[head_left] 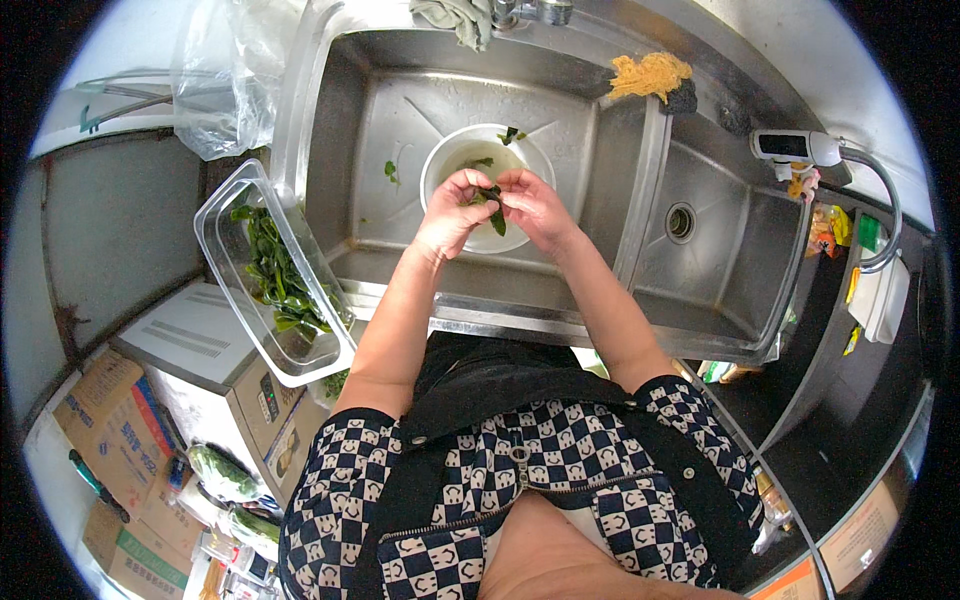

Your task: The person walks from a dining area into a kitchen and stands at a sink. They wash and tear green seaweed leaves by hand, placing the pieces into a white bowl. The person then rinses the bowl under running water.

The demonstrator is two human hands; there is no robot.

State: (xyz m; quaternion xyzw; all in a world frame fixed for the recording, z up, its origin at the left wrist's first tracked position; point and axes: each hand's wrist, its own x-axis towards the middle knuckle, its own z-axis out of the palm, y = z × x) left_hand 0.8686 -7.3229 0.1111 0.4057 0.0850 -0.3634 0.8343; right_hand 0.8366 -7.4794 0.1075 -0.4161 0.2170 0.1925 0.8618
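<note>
My left hand point(456, 214) and my right hand point(536, 211) meet above a white round bowl point(541, 150). Between their fingertips they hold a dark green leafy strip point(496, 219), partly hidden by the fingers. Cloudy liquid fills part of the bowl, and another green piece point(476, 163) is in it. A dark scrap point(512, 136) clings near the far rim. The bowl stands in the large stainless steel sink basin point(600, 202). On the basin floor, left of the bowl, lies a small green leaf point(391, 172).
A clear plastic container point(264, 358) of dark green leaves point(281, 266) sits tilted left of the sink. Yellow mesh scrubber point(651, 75) and dark scouring pad point(681, 98) rest on the divider. Right are a smaller basin point(694, 285) and hose fixture point(795, 147). A grey cloth point(457, 19) hangs behind.
</note>
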